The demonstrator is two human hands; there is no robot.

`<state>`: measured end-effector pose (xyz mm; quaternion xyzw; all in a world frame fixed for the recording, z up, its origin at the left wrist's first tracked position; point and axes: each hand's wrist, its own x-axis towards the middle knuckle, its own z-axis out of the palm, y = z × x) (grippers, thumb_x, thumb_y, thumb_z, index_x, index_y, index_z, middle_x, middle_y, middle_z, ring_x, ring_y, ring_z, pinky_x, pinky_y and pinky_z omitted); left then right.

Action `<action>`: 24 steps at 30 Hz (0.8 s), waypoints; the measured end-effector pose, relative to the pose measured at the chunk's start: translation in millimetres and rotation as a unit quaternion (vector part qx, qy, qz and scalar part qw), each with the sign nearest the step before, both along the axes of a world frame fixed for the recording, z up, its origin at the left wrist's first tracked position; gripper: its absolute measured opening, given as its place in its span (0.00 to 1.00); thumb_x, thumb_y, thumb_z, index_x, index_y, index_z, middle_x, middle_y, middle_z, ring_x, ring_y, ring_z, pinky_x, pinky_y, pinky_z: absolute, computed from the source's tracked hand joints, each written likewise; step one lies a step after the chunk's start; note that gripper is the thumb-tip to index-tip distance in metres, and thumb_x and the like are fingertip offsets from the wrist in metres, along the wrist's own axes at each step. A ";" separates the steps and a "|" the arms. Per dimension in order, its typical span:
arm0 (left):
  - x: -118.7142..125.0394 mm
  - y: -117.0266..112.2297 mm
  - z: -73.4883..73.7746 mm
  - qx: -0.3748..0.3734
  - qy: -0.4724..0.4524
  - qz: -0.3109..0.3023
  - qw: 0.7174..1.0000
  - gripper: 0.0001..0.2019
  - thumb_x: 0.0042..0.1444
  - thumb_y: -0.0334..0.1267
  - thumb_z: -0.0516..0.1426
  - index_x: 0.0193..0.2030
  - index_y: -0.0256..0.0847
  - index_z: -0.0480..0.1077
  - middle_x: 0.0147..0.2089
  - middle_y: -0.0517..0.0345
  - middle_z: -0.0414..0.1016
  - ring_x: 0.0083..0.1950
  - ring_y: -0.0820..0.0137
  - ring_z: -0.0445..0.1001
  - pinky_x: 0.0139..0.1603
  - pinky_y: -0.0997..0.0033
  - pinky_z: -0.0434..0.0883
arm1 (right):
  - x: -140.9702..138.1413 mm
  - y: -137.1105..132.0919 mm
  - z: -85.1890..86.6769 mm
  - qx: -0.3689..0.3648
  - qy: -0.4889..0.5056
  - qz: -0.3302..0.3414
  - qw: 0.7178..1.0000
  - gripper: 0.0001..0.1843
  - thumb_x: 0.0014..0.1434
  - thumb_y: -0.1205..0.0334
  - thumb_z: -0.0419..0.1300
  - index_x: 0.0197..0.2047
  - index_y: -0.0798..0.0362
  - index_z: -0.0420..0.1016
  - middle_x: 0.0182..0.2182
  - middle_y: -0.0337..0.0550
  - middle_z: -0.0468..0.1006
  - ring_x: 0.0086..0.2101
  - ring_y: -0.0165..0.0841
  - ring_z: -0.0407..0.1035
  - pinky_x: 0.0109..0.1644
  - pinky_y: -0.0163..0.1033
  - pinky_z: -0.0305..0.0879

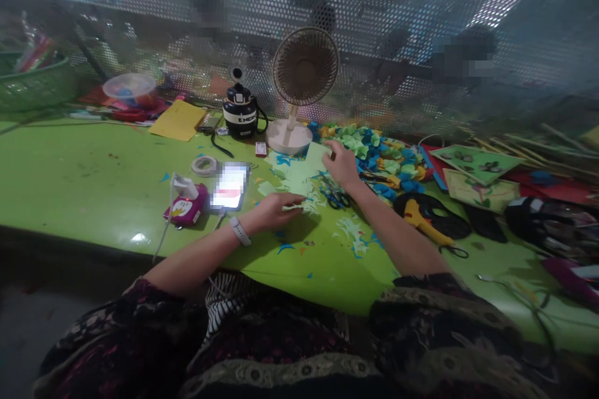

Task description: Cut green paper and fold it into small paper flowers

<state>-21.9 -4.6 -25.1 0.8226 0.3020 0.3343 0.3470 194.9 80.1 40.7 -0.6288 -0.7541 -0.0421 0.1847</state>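
Observation:
My right hand (341, 165) is closed, fingers and thumb on the edge of a sheet of light green paper (316, 158). My left hand (279, 211) rests low over the table, fingers stretched out and apart, beside pale green paper scraps (312, 204). Scissors with dark blue handles (337, 199) lie between the hands, partly covered by scraps. More cut-offs (353, 237) are strewn nearer the table's front edge. Behind my right hand spreads a heap of folded green, blue and yellow paper pieces (374, 149).
A desk fan (306, 68) and a black bottle (240, 113) stand at the back. Left of my hands lie a lit phone (229, 187), a tape roll (204, 166) and a purple charger block (187, 207). To the right is a yellow glue gun (423, 221) on a black holder.

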 end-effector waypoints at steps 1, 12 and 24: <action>1.7 -1.0 0.5 -0.079 -0.066 0.019 0.995 0.22 0.63 0.42 0.57 0.61 0.34 0.69 0.57 0.37 0.75 0.56 0.59 0.76 0.57 0.53 0.73 | -3.2 -11.5 -0.9 0.030 -0.009 0.028 0.999 0.25 0.66 0.64 0.47 0.63 0.59 0.67 0.46 0.52 0.82 0.42 0.43 0.75 0.47 0.43 0.66; 7.2 -3.1 12.7 -0.477 -0.408 -0.051 0.776 0.14 0.55 0.47 0.66 0.35 0.37 0.73 0.36 0.57 0.77 0.40 0.70 0.75 0.45 0.68 0.74 | -34.9 -101.1 -37.1 0.200 -0.128 0.308 0.921 0.19 0.68 0.66 0.50 0.57 0.61 0.74 0.44 0.56 0.81 0.43 0.41 0.72 0.52 0.47 0.66; 7.8 -8.7 17.4 -0.515 -0.395 -0.015 0.761 0.07 0.51 0.32 0.68 0.34 0.32 0.76 0.34 0.55 0.78 0.38 0.70 0.77 0.53 0.58 0.75 | -2.2 -109.8 -43.0 0.213 0.062 0.359 0.907 0.10 0.67 0.63 0.56 0.47 0.49 0.78 0.53 0.49 0.78 0.56 0.39 0.70 0.61 0.51 0.67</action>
